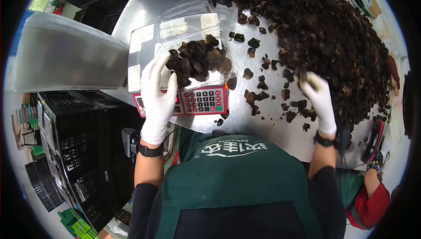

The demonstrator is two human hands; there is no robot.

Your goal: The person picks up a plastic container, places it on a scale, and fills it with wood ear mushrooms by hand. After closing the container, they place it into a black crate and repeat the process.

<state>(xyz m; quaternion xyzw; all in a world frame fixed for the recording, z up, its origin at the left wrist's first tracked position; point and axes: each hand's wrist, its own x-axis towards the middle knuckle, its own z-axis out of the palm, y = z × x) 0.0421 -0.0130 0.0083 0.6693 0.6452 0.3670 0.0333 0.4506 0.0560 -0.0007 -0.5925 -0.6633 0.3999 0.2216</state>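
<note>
Dark wood ear mushrooms (197, 61) lie in a clear plastic clamshell box (226, 79), its lid (184, 8) folded back. The box rests on a red-framed weighing scale (204, 101) with a keypad. My left hand (157, 87), in a white glove, is at the box's left side, fingers stretched and thumb apart, fingertips close to the mushrooms. At the left edge of the big mushroom pile (333, 41), my right hand (316, 96), also gloved, has its fingertips pinched together on a dark piece of wood ear mushroom (301, 73), slightly blurred.
Loose mushroom pieces (263, 83) are scattered over the metal table (258, 120). A stack of clear plastic lids or boxes (70, 55) stands left of the scale. Black crates (87, 151) are stacked lower left, with more behind. Another person's arm (372, 182) is at the right.
</note>
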